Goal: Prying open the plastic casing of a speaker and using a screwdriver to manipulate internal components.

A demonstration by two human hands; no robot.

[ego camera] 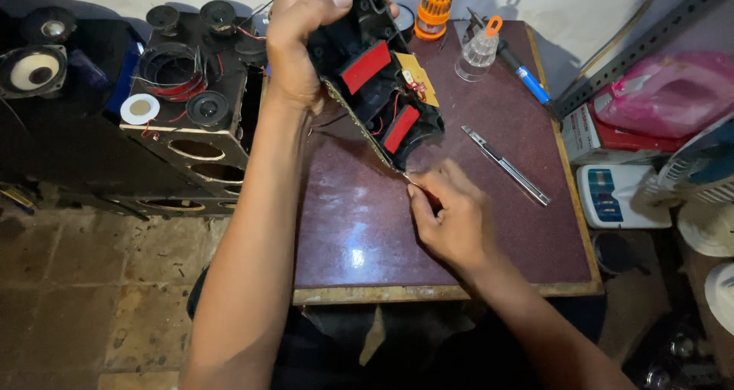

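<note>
My left hand (pixel 302 42) grips a black plastic device housing (pixel 375 73) with two red pads and loose red wires inside, held tilted above the dark red table (pixel 359 229). A yellowish circuit board (pixel 419 76) shows at its far side. My right hand (pixel 451 218) is closed around a small red-handled tool (pixel 422 190) whose metal tip touches the housing's lower edge. Most of the tool is hidden in my fingers.
A utility knife (pixel 505 164) lies on the table to the right. At the back stand an orange screwdriver set (pixel 434 8), a clear small bottle (pixel 478 53) and a blue-handled tool (pixel 527 80). A speaker cabinet with loose speakers (pixel 191 92) stands left; a pink bag (pixel 673 92) and boxes right.
</note>
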